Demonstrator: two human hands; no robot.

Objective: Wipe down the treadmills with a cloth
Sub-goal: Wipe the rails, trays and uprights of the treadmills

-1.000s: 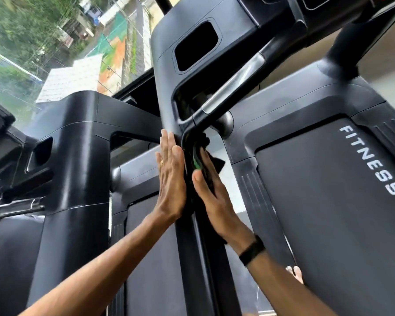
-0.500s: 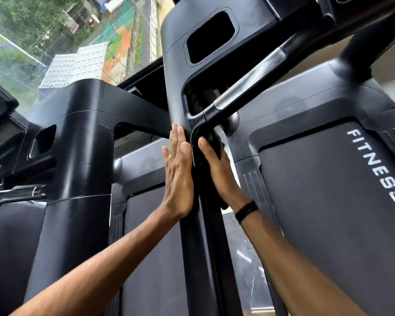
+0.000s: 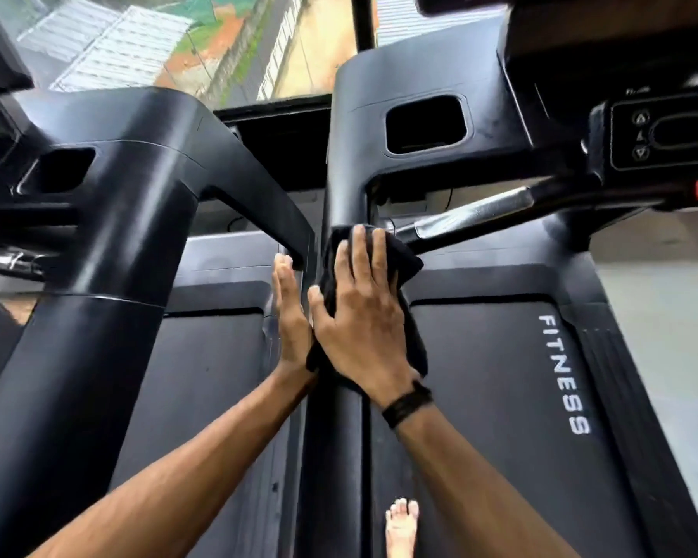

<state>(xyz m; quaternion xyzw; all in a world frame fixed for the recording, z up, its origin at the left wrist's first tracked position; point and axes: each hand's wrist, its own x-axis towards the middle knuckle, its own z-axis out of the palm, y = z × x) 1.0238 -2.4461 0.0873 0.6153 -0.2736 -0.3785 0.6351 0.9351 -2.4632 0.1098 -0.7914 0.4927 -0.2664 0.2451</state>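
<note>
A black cloth is pressed flat against the upright post of the right-hand treadmill under my right hand, fingers spread and pointing up. My left hand lies flat and edge-on against the left side of the same post, fingers straight, nothing in it. The treadmill's belt carries the word FITNESS. A silver handrail runs up to the right from the post toward the console.
A second black treadmill stands close on the left, its arm nearly touching the post. A bare foot rests on the right belt. A window lies beyond both machines. Pale floor shows at right.
My right hand has come from the post's right side onto its front face, with the cloth now spread under the palm. The view has tilted down and levelled. My left hand has stayed on the post.
</note>
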